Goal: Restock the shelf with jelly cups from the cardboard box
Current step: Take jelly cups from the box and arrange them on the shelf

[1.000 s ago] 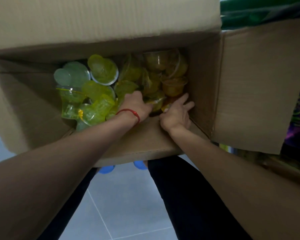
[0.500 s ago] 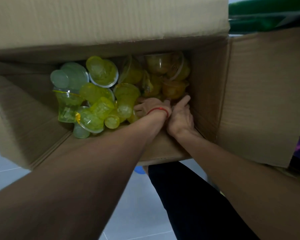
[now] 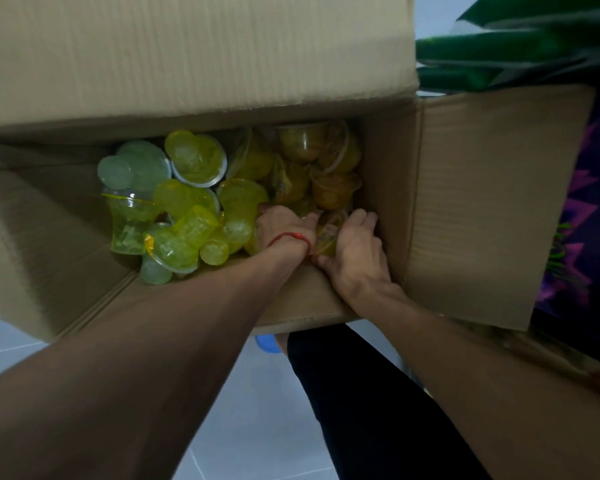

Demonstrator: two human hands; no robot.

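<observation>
The open cardboard box is sitting on the tiled floor. Green jelly cups are lying jumbled against its left side, orange cups towards its right wall. The left hand, wearing a red string, is digging its fingers in among them; whether it is holding anything cannot be told. Just beside it, the right hand is curling round an orange jelly cup near the box's front edge. Print on the cups is too blurred to read.

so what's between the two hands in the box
An orange jelly cup sits between the left hand and the right hand, whose fingers curl round it, as the head view shows.
</observation>
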